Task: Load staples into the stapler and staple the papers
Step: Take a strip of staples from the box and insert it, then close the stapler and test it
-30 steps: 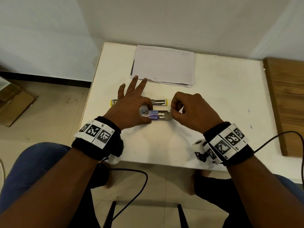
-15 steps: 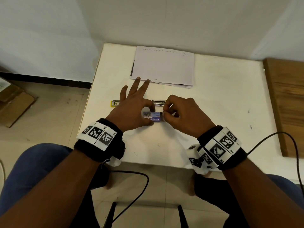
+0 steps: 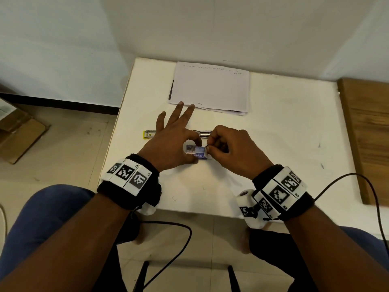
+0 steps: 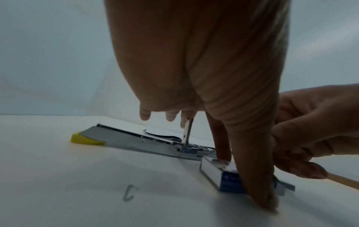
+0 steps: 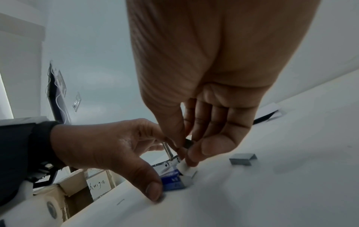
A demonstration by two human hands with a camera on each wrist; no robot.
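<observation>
While left hand [image 3: 168,148] pinches staple box [image 3: 195,153] | right hand [image 3: 229,152] fingers at its end

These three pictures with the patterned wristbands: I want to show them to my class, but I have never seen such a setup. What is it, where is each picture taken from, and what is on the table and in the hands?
No machine here: a person works with two bare hands and wears a camera on the head and one on each wrist. The wide picture is the head view, looking down. The other two look along each hand from the wrist.

On the white table lie a stack of papers, an opened stapler with a yellow end, a loose strip of staples and one bent staple.

The left hand pinches a small blue staple box between thumb and forefinger, holding it down on the table. The right hand pinches the box's open end; what its fingertips hold there is hidden.
</observation>
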